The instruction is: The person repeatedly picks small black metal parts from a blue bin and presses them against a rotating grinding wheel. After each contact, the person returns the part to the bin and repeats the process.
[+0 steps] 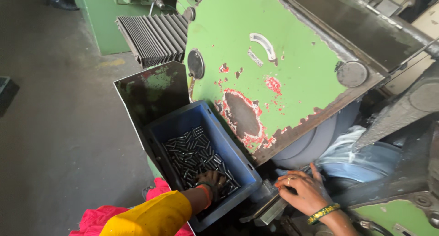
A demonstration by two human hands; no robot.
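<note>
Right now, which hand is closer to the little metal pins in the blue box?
The left hand. It is down inside the blue box, touching the metal pins. The right hand is outside the box, resting by the green machine.

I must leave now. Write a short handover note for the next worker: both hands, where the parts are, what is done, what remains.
Left hand: down inside the blue bin, on the small dark metal pins; whether it grips any cannot be told.
Right hand: resting open by the metal rail, below the grinding wheel of the green machine; holds nothing visible.
Done: cannot be judged from this view.
Left: many pins lie in the bin.
</note>
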